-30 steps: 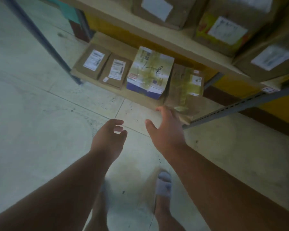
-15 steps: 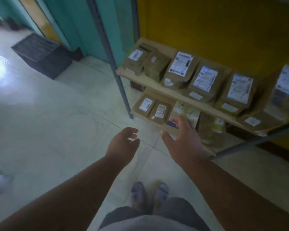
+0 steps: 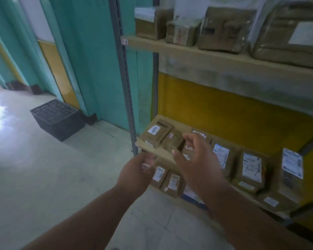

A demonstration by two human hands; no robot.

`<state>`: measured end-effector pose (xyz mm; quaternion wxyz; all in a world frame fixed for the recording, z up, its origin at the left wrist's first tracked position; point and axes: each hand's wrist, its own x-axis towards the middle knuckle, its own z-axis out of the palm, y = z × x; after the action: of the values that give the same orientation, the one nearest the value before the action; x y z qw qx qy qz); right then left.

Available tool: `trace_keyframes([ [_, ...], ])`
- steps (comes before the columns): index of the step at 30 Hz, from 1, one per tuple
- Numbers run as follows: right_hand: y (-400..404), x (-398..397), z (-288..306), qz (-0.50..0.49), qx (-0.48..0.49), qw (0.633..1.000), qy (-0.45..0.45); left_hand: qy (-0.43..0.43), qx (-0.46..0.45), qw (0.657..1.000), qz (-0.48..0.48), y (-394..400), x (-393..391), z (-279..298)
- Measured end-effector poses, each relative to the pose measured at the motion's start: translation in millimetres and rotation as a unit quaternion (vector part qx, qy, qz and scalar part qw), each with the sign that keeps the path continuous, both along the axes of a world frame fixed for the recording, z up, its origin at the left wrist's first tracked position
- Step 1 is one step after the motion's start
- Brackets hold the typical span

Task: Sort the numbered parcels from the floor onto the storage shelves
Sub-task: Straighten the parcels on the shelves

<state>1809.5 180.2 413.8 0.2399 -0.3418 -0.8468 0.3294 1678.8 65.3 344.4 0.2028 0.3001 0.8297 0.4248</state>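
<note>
Brown cardboard parcels with white labels fill a shelving rack on the right. The middle shelf [image 3: 153,152] carries a row of parcels, among them a flat one [image 3: 156,135] at its left end and a labelled one [image 3: 250,172] further right. Two small parcels [image 3: 167,180] lie on the lowest shelf. Larger wrapped parcels [image 3: 224,27] stand on the top shelf [image 3: 215,58]. My left hand [image 3: 135,175] and my right hand [image 3: 197,159] hover side by side in front of the rack's left end, fingers loosely spread, holding nothing.
A grey slotted upright post [image 3: 124,73] marks the rack's left front corner. A black plastic crate [image 3: 57,119] sits upside down on the pale floor at the left, against a teal wall. A yellow wall backs the rack.
The view has risen from the lowest shelf to the upper shelves. My right hand left the taped parcel on the bottom shelf, and both hands came up empty.
</note>
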Motion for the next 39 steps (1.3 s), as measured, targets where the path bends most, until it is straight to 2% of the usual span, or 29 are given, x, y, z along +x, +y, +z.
trace_keyframes([
  [5,-3,-50,53,-0.058,0.047,0.996,0.057,0.027,0.058,0.996,-0.068,23,-71,39],
  [10,-3,-103,111,-0.106,0.098,0.986,0.079,0.079,0.096,0.984,-0.128,45,-139,91],
  [15,6,-131,176,-0.121,0.143,0.979,0.081,0.075,0.162,0.973,-0.148,70,-187,154],
  [24,89,-208,256,-0.048,0.227,0.972,-0.029,0.160,0.213,0.961,-0.075,124,-242,212],
  [30,174,-289,287,0.016,0.266,0.946,-0.182,0.250,0.193,0.949,-0.006,138,-280,241],
  [35,203,-326,292,0.026,0.263,0.921,-0.287,0.334,0.162,0.928,-0.025,141,-299,244],
  [39,204,-331,284,0.024,0.250,0.929,-0.271,0.390,0.145,0.907,-0.062,141,-318,258],
])
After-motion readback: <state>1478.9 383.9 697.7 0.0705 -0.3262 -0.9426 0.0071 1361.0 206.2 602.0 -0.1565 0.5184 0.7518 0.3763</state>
